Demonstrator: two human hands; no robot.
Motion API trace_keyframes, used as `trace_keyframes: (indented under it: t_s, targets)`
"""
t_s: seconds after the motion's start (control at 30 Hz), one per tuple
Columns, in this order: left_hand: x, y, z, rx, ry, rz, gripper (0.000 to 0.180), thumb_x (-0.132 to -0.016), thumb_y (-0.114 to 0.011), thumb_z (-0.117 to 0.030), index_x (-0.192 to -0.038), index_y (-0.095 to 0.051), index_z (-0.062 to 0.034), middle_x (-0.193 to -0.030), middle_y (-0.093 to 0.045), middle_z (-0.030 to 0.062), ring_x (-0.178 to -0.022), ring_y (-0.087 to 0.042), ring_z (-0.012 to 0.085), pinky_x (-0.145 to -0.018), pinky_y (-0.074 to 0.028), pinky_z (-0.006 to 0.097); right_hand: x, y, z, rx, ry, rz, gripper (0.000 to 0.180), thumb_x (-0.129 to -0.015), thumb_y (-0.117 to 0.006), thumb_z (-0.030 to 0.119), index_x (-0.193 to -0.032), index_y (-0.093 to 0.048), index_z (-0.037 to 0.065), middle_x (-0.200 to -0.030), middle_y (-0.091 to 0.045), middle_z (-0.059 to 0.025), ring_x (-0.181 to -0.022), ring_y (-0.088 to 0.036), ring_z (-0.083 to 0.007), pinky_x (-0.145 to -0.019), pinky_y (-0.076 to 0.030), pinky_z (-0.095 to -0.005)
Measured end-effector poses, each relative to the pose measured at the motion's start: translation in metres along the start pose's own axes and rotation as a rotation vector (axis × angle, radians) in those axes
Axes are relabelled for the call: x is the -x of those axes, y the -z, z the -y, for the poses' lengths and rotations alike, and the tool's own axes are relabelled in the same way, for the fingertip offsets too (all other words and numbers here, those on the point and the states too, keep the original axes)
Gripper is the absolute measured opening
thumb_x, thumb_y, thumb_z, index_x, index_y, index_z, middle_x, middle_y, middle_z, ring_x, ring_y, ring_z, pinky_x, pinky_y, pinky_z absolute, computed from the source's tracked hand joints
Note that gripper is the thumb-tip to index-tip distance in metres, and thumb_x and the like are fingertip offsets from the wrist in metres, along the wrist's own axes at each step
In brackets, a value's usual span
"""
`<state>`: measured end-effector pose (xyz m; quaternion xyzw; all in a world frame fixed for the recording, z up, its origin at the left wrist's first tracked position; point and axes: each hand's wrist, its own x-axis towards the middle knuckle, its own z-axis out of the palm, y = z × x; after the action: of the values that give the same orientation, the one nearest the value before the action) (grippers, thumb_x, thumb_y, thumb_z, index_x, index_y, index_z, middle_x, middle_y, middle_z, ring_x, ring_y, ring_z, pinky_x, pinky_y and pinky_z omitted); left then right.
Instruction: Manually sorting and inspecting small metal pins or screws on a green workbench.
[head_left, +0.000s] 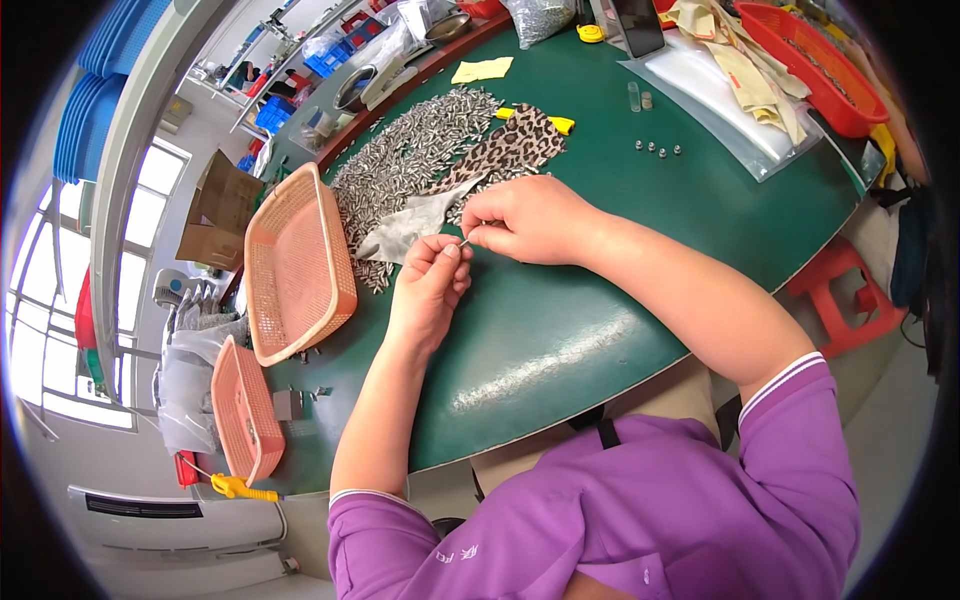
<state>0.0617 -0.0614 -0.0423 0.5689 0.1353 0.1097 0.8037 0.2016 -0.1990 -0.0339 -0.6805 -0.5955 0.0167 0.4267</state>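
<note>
My left hand (pixel 432 280) pinches a small, thin metal piece (pixel 463 243) between thumb and fingertips. From the right, my right hand (pixel 535 218) brings its closed thumb and fingers to the same piece; its exact kind is too small to make out. Both hands are just above the green table (pixel 580 320). Beyond them spreads a heap of small silvery metal parts (pixel 410 140). On the heap lie a leopard-print cloth (pixel 520 140) and a crumpled grey-white cloth (pixel 410 225), the latter right behind my fingers. A yellow strip (pixel 563 126) shows from under the print cloth.
Left of the heap stands a large pink basket (pixel 340 240), with a smaller pink basket (pixel 250 420) nearer me. Several tiny metal pieces (pixel 662 153) stand at the right, before plastic sheets (pixel 715 100) and a red tray (pixel 850 115). A red stool (pixel 845 300) is beside the table.
</note>
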Motion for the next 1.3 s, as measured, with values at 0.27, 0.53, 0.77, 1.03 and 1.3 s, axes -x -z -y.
trace_keyframes:
  t_s: [0.27, 0.53, 0.77, 1.03, 1.3]
  targets:
    - [0.002, -0.004, 0.005, -0.083, -0.069, -0.082, 0.008, -0.088, -0.055, -0.009, -0.093, -0.050, -0.0072, -0.083, -0.058, 0.0036, -0.063, -0.046, 0.0063, -0.057, -0.039, 0.018, 0.004, -0.009, 0.006, -0.017, -0.036, -0.065, 0.014, -0.078, -0.058, 0.021, -0.084, -0.062, 0.010, -0.075, -0.062, -0.0077, -0.068, -0.060, -0.0250, -0.062, -0.047, -0.0366]
    - [-0.002, -0.002, -0.003, 0.083, -0.031, -0.025, 0.005, -0.090, -0.047, -0.012, -0.092, -0.048, -0.0071, -0.091, -0.054, 0.0063, -0.066, -0.044, 0.0086, -0.057, -0.038, 0.020, 0.001, -0.005, 0.001, -0.105, -0.104, -0.181, 0.015, -0.079, -0.059, 0.022, -0.084, -0.061, 0.008, -0.075, -0.062, -0.0087, -0.068, -0.061, -0.0244, -0.061, -0.047, -0.0335]
    - [-0.002, -0.013, -0.016, -0.086, 0.142, -0.028, 0.009, -0.085, -0.053, -0.013, -0.092, -0.050, -0.0070, -0.085, -0.054, 0.0019, -0.069, -0.046, 0.0085, -0.060, -0.039, 0.019, -0.005, 0.005, -0.010, -0.025, -0.145, -0.323, 0.017, -0.079, -0.058, 0.024, -0.086, -0.061, 0.009, -0.078, -0.063, -0.0095, -0.074, -0.061, -0.0268, -0.065, -0.048, -0.0365]
    - [-0.006, -0.045, 0.008, -1.038, -0.074, 0.002, 0.015, -0.076, -0.066, -0.012, -0.086, -0.058, -0.0029, -0.068, -0.047, -0.0033, -0.063, -0.043, 0.0047, -0.058, -0.039, 0.021, -0.003, 0.004, -0.010, -0.003, -0.149, -0.292, 0.017, -0.080, -0.057, 0.024, -0.086, -0.061, 0.009, -0.079, -0.063, -0.0085, -0.075, -0.061, -0.0265, -0.066, -0.048, -0.0365]
    - [-0.002, -0.026, -0.001, -0.622, 0.033, 0.030, 0.008, -0.089, -0.050, -0.011, -0.096, -0.050, -0.0058, -0.083, -0.053, -0.0005, -0.065, -0.039, 0.0051, -0.060, -0.035, 0.019, -0.003, 0.004, -0.006, -0.068, -0.116, -0.238, 0.018, -0.080, -0.054, 0.025, -0.085, -0.063, 0.011, -0.078, -0.064, -0.0082, -0.075, -0.061, -0.0278, -0.066, -0.048, -0.0390]
